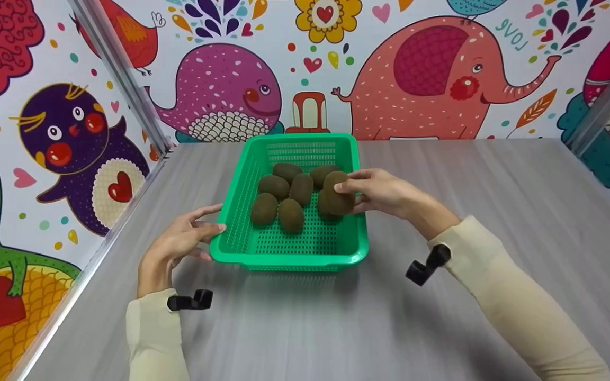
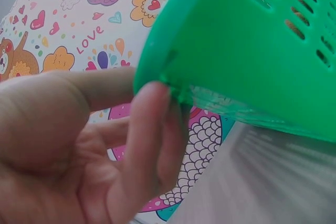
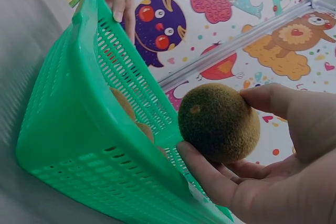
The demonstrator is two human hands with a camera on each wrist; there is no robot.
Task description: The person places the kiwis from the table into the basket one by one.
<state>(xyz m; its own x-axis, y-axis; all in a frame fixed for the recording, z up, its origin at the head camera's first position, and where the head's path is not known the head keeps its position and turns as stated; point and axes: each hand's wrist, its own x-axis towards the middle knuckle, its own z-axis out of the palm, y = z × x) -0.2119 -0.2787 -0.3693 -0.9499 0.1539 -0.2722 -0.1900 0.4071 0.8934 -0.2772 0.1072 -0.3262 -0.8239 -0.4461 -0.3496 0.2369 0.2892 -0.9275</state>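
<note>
A green plastic basket (image 1: 292, 259) stands on the table with several brown kiwis (image 1: 290, 216) in it. My right hand (image 1: 384, 193) pinches one kiwi (image 1: 338, 185) between thumb and fingers, at the height of the basket's right rim. In the right wrist view this held kiwi (image 3: 218, 121) shows its fuzzy skin whole, with the basket wall (image 3: 68, 124) beside it. On the other side, my left hand (image 1: 180, 238) holds the left rim near its front corner. The left wrist view shows fingers (image 2: 149, 129) curled at the rim's underside.
The grey wood-look table (image 1: 305, 328) extends around the basket. Walls printed with cartoon animals, among them an elephant (image 1: 427, 79), enclose the back and sides. A metal strip (image 1: 119, 69) marks the left back corner. Black mounts (image 1: 429, 264) sit on both wrists.
</note>
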